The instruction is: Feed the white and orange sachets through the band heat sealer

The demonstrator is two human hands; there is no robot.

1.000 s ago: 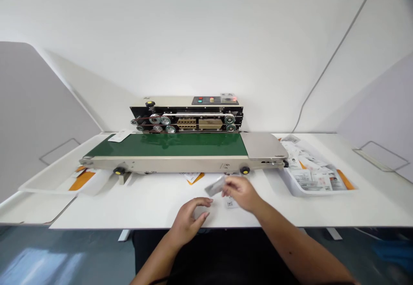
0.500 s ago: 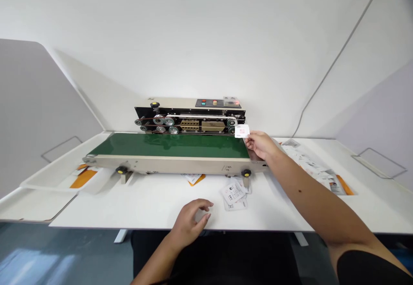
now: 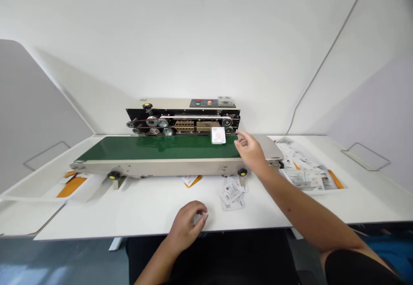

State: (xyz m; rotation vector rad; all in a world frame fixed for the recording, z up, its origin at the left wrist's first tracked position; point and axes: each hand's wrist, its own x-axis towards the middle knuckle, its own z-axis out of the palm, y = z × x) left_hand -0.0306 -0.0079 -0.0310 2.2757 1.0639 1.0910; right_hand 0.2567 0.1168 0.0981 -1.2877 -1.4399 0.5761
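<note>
Faced a white wall (image 3: 206, 39) across the upper frame, with a white surface (image 3: 129, 216) below. Saw one white packet (image 3: 218, 135) at centre, by the back edge of the green belt (image 3: 155, 148), near the metal rollers (image 3: 227, 122). Had the right hand (image 3: 240, 138) just right of that packet, not touching, thumb and fingers apart. Held the left hand (image 3: 204, 214) at lower centre, curled, thumb and fingertips slightly parted. Saw loose packets (image 3: 231, 191) overlapping below the right hand.
</note>
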